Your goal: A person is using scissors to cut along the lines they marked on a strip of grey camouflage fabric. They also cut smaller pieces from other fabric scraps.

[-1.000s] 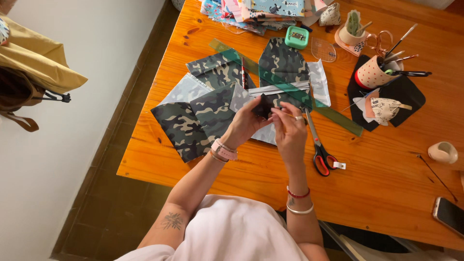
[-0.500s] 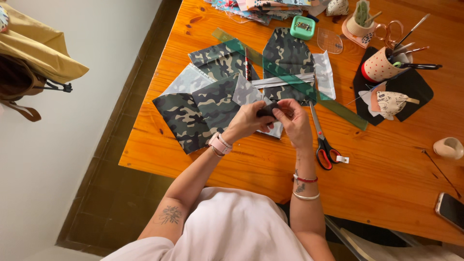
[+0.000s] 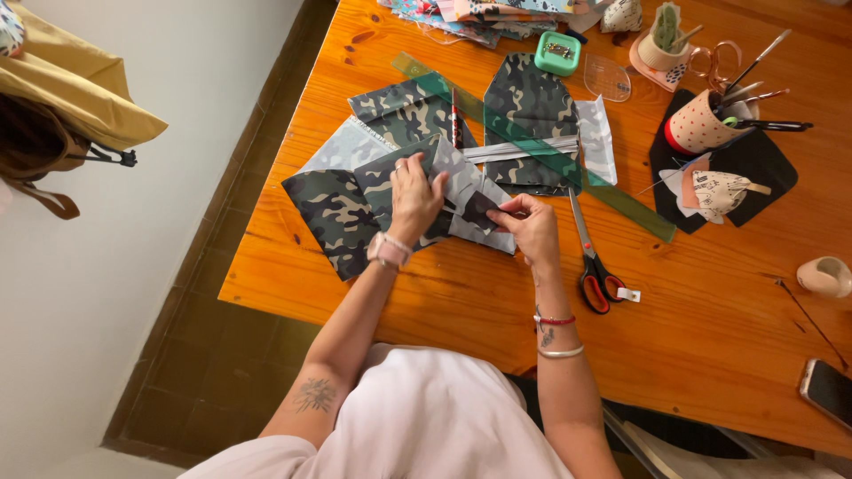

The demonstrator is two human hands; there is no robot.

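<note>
Left hand [image 3: 415, 197] lies flat, palm down, fingers spread on a stack of camouflage fabric pieces [image 3: 355, 200], pressing it to the wooden table [image 3: 710, 337]. Right hand [image 3: 530, 226] pinches a small dark camouflage scrap [image 3: 480, 211] between thumb and fingertips, narrow grip, just right of the left hand, over a grey lining piece [image 3: 475, 232].

Edges: the stack sits close to the table's left edge, its lowest corner near the near edge. Bare wood runs along the near side and to the right of the hands (most free room there). Red-handled scissors [image 3: 593, 266] lie just right of the right hand, blades pointing far. A green transparent ruler [image 3: 541, 146] runs diagonally across a larger camouflage panel [image 3: 528, 111] beyond the hands.

Far side is crowded: a small mint-green square box [image 3: 557, 53], a dotted cup of brushes [image 3: 701, 124] on a black mat [image 3: 763, 164], a folded patterned fabric pile [image 3: 479, 13] at the far edge. A phone [image 3: 830, 390] lies at the near right corner, a small pale round tape holder [image 3: 825, 275] at the right edge.
</note>
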